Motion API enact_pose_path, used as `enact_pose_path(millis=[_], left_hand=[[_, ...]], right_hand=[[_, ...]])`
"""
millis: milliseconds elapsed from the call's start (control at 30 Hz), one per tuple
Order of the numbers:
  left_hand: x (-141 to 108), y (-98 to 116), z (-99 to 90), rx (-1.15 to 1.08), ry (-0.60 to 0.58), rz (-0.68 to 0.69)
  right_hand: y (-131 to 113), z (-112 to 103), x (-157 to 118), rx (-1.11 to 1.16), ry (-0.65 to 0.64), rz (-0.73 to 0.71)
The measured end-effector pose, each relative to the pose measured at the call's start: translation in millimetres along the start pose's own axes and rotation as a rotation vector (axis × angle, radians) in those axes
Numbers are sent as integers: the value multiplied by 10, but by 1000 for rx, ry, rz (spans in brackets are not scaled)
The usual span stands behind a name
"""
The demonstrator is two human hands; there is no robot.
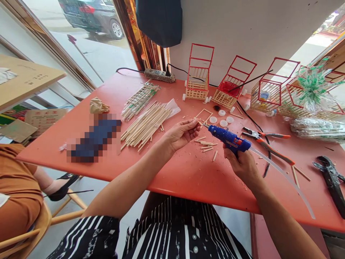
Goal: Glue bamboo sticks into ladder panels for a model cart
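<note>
My right hand (242,163) is wrapped around a blue glue gun (225,137), and a long translucent glue stick (289,183) trails out of its back. The gun's nozzle points left, close to the fingertips of my left hand (185,133). Those fingers are pinched on a thin wooden stick (198,121). Just beyond them is a small rectangular stick frame (210,117); I cannot tell whether it joins the pinched stick. Short cut sticks (207,148) lie below the nozzle, and white round discs (223,123) sit behind the gun.
Long sticks (147,124) lie in a pile at left, beside a wrapped bundle (140,100). Little stick carts with red handles (198,82) line the back, near a power strip (159,75). Pliers (269,140) and a black-handled tool (332,185) are at right. Another person (18,190) sits at left.
</note>
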State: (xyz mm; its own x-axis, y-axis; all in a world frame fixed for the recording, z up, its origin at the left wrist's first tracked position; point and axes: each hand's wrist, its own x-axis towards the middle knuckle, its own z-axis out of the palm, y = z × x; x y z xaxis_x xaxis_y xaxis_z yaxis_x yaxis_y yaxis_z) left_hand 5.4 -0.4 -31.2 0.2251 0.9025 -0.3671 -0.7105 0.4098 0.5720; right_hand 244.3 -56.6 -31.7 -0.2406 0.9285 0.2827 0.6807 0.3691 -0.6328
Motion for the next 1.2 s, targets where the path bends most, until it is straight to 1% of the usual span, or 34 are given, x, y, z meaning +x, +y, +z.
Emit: enact_pose_path(millis=[233, 633, 733, 800, 900, 1000, 1067, 1100, 1133, 1167, 1200], left_hand=[[-5, 0, -7, 5, -10, 16], [-1, 6, 17, 15, 16, 25], [-3, 13, 5, 29, 20, 66], [-6, 22, -13, 60, 0, 113], [-19, 26, -39, 144, -86, 195], [-63, -10, -30, 284, -203, 337], [-125, -58, 17, 385, -274, 426], [-168, -88, 55, 422, -309, 435], [-216, -119, 101, 457, -353, 405], [-269, -152, 155, 481, -411, 343], [-324, -183, 213, 496, -492, 278]], right_hand=[[-26, -9, 6, -5, 1, -2], [-3, 10, -13, -37, 7, 25], [24, 11, 12, -51, 28, 15], [58, 17, 29, -48, 46, 20], [116, 41, 42, -38, 59, 43], [164, 72, 50, -34, 81, 71], [192, 83, 60, -40, 100, 91], [206, 84, 66, -46, 109, 102], [220, 83, 73, -50, 115, 112], [233, 80, 79, -51, 119, 121], [244, 78, 85, -46, 124, 130]])
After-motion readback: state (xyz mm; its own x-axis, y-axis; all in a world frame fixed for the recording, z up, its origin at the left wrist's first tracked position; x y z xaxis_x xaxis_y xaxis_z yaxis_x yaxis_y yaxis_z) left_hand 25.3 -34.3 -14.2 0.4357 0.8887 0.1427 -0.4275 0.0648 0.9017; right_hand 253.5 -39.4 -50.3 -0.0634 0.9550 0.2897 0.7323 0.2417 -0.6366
